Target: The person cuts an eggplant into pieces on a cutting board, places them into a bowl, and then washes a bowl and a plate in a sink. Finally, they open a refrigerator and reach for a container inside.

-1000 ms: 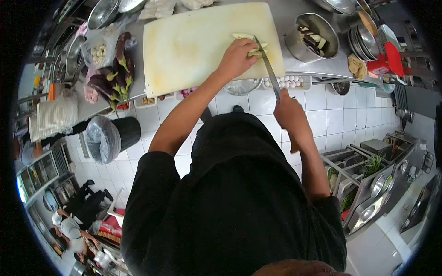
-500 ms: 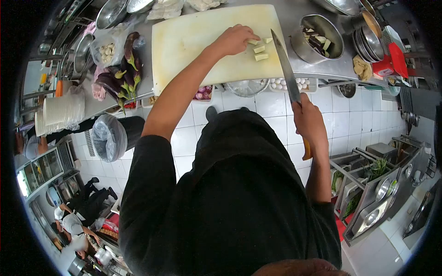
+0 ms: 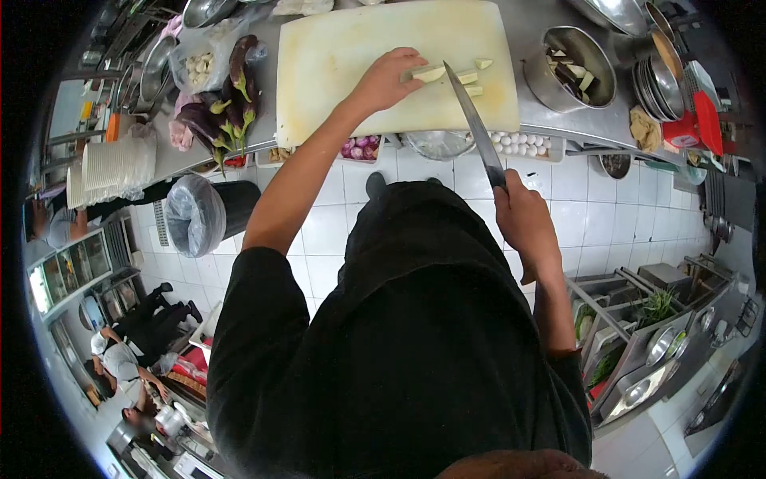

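My left hand [image 3: 391,80] is closed on a pale eggplant strip [image 3: 429,73] lying on the cutting board [image 3: 335,56]. My right hand [image 3: 527,217] grips a long kitchen knife [image 3: 479,132], its tip at the right end of that strip. Other cut eggplant pieces [image 3: 483,63] lie on the board right of the blade. To the right of the board stands a metal pot [image 3: 550,89] holding dark-skinned and pale eggplant pieces [image 3: 576,73]. Whole eggplants [image 3: 203,124] rest on the counter at the left.
A bag of peeled garlic [image 3: 199,68] sits near the whole eggplants. Below the counter edge are red onions [image 3: 361,148] and white eggs [image 3: 519,144]. Stacked metal bowls [image 3: 658,84] stand at the right. A lined bin [image 3: 195,215] is at left; other people [image 3: 120,359] work further off.
My left hand has moved left across the board, with a strip under its fingers. The knife tip has moved left to that strip. The whole view has shifted slightly.
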The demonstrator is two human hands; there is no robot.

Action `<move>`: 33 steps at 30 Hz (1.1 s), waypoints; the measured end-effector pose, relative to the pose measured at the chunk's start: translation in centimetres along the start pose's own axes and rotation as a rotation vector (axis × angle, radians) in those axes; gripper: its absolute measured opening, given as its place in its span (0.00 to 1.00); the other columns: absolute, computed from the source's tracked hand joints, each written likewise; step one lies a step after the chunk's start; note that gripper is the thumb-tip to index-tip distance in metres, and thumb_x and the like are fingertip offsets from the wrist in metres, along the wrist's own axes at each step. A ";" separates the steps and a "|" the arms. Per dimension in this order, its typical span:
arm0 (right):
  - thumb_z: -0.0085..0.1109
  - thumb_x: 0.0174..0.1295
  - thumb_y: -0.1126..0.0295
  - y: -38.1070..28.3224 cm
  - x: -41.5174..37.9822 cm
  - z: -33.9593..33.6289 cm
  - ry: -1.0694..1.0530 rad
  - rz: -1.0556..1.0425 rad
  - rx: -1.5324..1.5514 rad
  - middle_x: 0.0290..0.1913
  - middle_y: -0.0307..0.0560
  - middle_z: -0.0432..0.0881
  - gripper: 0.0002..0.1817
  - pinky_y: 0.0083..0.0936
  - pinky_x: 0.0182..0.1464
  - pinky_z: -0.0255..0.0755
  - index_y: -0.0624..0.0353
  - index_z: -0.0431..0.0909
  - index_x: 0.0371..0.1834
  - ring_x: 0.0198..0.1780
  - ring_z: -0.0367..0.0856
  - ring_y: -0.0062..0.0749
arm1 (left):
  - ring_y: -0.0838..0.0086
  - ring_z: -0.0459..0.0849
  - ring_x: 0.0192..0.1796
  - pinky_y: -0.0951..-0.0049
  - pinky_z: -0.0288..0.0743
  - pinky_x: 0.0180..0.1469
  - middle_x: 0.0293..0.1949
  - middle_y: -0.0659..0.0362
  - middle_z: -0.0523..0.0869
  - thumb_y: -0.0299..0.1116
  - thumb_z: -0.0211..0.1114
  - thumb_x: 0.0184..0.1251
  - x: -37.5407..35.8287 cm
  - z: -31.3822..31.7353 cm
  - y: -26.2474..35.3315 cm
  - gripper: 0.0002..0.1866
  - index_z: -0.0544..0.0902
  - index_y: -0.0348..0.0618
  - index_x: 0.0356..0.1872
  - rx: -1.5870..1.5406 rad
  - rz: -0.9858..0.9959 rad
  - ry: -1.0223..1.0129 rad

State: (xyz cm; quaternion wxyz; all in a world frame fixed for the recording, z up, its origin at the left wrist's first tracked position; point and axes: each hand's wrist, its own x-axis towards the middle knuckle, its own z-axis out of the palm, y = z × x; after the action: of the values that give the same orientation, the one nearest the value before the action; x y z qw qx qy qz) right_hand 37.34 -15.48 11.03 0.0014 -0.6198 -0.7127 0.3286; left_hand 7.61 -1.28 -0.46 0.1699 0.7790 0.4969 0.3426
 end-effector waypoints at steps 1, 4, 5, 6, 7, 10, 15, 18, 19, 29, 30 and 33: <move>0.51 0.70 0.68 -0.1 0.3 0.1 0.009 -0.007 -0.016 0.29 0.69 0.82 0.10 0.58 0.41 0.74 0.62 0.70 0.47 0.36 0.82 0.68 | 0.64 0.86 0.42 0.68 0.81 0.48 0.49 0.54 0.85 0.30 0.72 0.59 -0.1 0.3 0.2 0.15 0.86 0.39 0.48 -0.066 -0.094 -0.010; 0.50 0.71 0.66 -0.5 0.9 0.1 -0.015 0.009 -0.063 0.30 0.68 0.82 0.11 0.58 0.42 0.72 0.61 0.69 0.50 0.37 0.81 0.70 | 0.61 0.85 0.46 0.64 0.80 0.49 0.45 0.53 0.85 0.30 0.69 0.60 -1.0 1.1 0.9 0.11 0.87 0.39 0.44 -0.191 -0.265 -0.007; 0.49 0.71 0.66 -0.7 1.0 0.0 -0.017 0.009 -0.084 0.30 0.68 0.82 0.11 0.59 0.43 0.72 0.61 0.69 0.50 0.38 0.81 0.69 | 0.61 0.85 0.46 0.64 0.80 0.49 0.44 0.54 0.85 0.29 0.69 0.60 -1.3 1.3 1.0 0.11 0.87 0.38 0.43 -0.183 -0.252 0.014; 0.49 0.71 0.66 -0.9 1.0 -0.2 -0.019 0.009 -0.105 0.30 0.68 0.82 0.11 0.59 0.43 0.72 0.61 0.69 0.50 0.38 0.81 0.69 | 0.61 0.84 0.45 0.64 0.80 0.48 0.43 0.54 0.84 0.29 0.68 0.60 -1.4 1.4 1.1 0.10 0.87 0.38 0.42 -0.174 -0.239 0.036; 0.49 0.71 0.66 -1.1 1.0 -0.3 -0.021 0.011 -0.125 0.30 0.68 0.82 0.11 0.59 0.43 0.73 0.61 0.69 0.50 0.38 0.81 0.69 | 0.61 0.84 0.45 0.64 0.80 0.49 0.43 0.54 0.84 0.28 0.68 0.59 -1.5 1.5 1.2 0.10 0.87 0.38 0.42 -0.154 -0.220 0.046; 0.48 0.71 0.65 -1.3 1.3 -0.5 -0.032 0.003 -0.152 0.30 0.69 0.82 0.11 0.60 0.44 0.73 0.61 0.69 0.49 0.38 0.81 0.70 | 0.60 0.84 0.45 0.64 0.79 0.50 0.42 0.54 0.84 0.27 0.68 0.58 -1.3 1.4 1.5 0.10 0.88 0.39 0.41 -0.096 -0.176 0.066; 0.46 0.71 0.66 -1.8 2.1 -0.3 -0.082 0.024 -0.217 0.33 0.72 0.82 0.10 0.61 0.44 0.73 0.61 0.69 0.47 0.39 0.81 0.72 | 0.59 0.82 0.48 0.63 0.78 0.53 0.42 0.54 0.84 0.27 0.67 0.57 -1.1 1.4 1.5 0.09 0.88 0.39 0.40 -0.085 -0.163 0.055; 0.46 0.70 0.67 -1.4 3.6 1.3 -0.099 0.014 -0.219 0.34 0.72 0.82 0.10 0.62 0.44 0.73 0.62 0.69 0.46 0.39 0.81 0.72 | 0.58 0.82 0.47 0.63 0.78 0.52 0.42 0.53 0.84 0.27 0.67 0.57 -0.9 1.2 1.4 0.10 0.88 0.40 0.40 -0.049 -0.153 0.024; 0.46 0.70 0.67 -1.2 4.4 1.7 -0.094 0.002 -0.213 0.35 0.72 0.82 0.09 0.62 0.45 0.73 0.62 0.69 0.46 0.40 0.81 0.72 | 0.60 0.83 0.44 0.64 0.79 0.50 0.42 0.53 0.84 0.27 0.68 0.57 -0.9 1.4 1.3 0.10 0.87 0.39 0.41 -0.019 -0.135 0.045; 0.49 0.69 0.65 -0.2 5.6 0.1 -0.032 -0.054 0.194 0.37 0.67 0.84 0.11 0.55 0.39 0.77 0.61 0.73 0.48 0.36 0.85 0.61 | 0.59 0.79 0.52 0.62 0.75 0.58 0.46 0.53 0.81 0.29 0.70 0.54 -2.1 -0.2 1.5 0.16 0.85 0.42 0.46 0.056 -0.317 0.145; 0.50 0.70 0.65 -0.3 5.1 -0.9 -0.055 -0.001 0.279 0.35 0.64 0.84 0.11 0.51 0.35 0.77 0.61 0.73 0.47 0.33 0.85 0.57 | 0.57 0.77 0.56 0.61 0.73 0.61 0.48 0.53 0.81 0.30 0.69 0.53 -1.9 -0.6 1.7 0.17 0.85 0.43 0.47 0.109 -0.285 0.184; 0.51 0.71 0.66 0.2 3.1 -3.5 -0.071 0.079 0.530 0.27 0.50 0.77 0.10 0.30 0.21 0.74 0.62 0.71 0.45 0.20 0.78 0.35 | 0.57 0.74 0.60 0.61 0.71 0.64 0.54 0.53 0.79 0.33 0.70 0.54 0.1 -0.5 1.4 0.21 0.84 0.45 0.51 0.095 -0.151 0.090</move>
State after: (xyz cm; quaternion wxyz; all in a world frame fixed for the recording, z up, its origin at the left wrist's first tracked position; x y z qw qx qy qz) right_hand 38.25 -11.06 12.39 0.1257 -0.6131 -0.5767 0.5250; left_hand 8.25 -1.89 0.78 0.1358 0.7303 0.5771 0.3396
